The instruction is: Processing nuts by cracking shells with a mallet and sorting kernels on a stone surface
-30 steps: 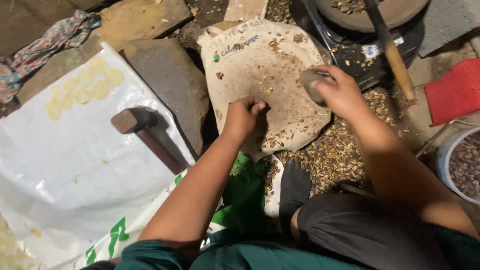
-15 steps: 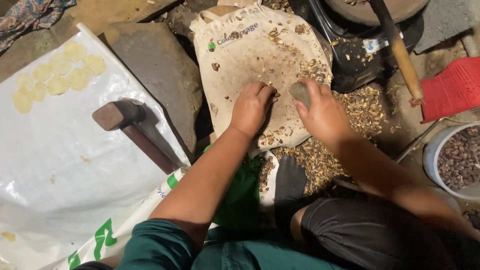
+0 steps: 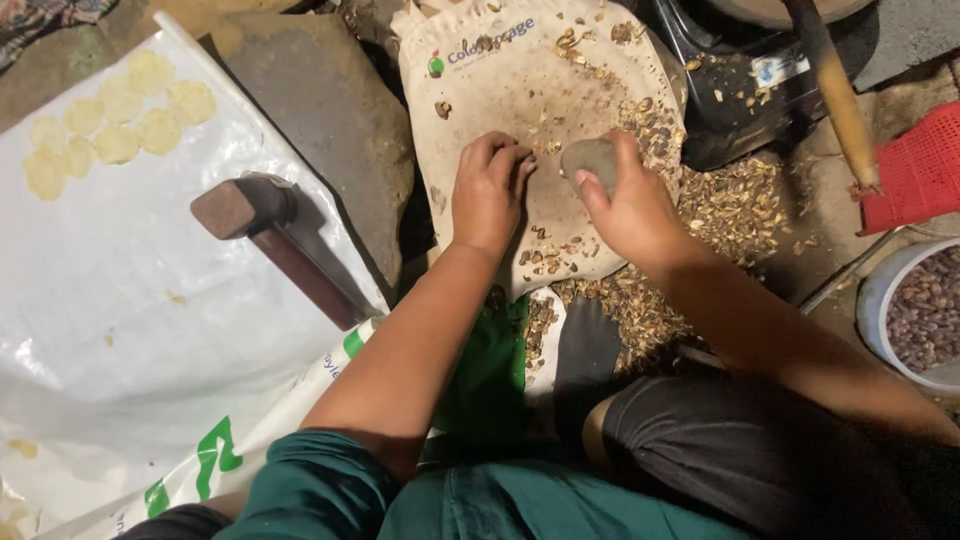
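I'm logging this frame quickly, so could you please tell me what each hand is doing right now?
Left hand: curled, fingertips pressed on the cloth; what it holds cannot be told.
Right hand: closed on a stone.

The person wears a dark teal-green shirt (image 3: 470, 500) with short sleeves; the left sleeve (image 3: 315, 480) ends in a folded hem above the elbow, and the cloth shows soft creases. Below it are black shorts (image 3: 740, 450) of a plain, matte fabric that bunches at the leg opening. Both forearms are bare down to the left hand (image 3: 487, 195) and the right hand (image 3: 632, 205). The fingernails are short.
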